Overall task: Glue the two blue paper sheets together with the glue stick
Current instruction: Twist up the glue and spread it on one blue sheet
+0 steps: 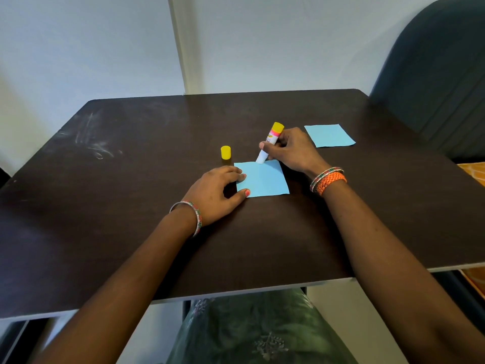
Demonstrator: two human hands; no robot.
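A blue paper sheet [263,179] lies flat on the dark table [131,206] in front of me. My left hand [217,191] presses its left edge with fingertips and thumb. My right hand [291,149] grips the uncapped glue stick [270,141], tilted, with its white tip touching the sheet's far edge. The stick's yellow cap [225,152] stands on the table just beyond the sheet's left corner. A second blue sheet [329,135] lies farther away to the right, apart from both hands.
A dark padded chair [441,74] stands past the table's right far corner. White scuff marks [91,143] streak the table's left side. The near table edge [236,292] runs above my lap.
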